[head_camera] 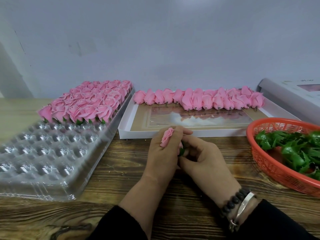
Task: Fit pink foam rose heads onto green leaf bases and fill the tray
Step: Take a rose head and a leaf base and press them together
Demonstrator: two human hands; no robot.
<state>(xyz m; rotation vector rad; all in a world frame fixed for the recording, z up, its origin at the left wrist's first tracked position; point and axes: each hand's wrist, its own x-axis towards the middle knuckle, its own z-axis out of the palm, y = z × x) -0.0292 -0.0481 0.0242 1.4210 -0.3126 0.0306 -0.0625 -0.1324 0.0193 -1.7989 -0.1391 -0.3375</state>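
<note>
My left hand grips a pink foam rose head between its fingers, bloom pointing away from me. My right hand meets it from the right, its fingertips pinching a green leaf base at the rose's lower end. Most of the leaf base is hidden by the fingers. The clear plastic tray lies at the left, its far rows filled with finished pink roses and its near cups bare. Loose rose heads line the far edge of a white shallow box.
A red mesh basket of green leaf bases sits at the right edge. Behind it lies a white box lid. The wooden tabletop runs up to a pale wall.
</note>
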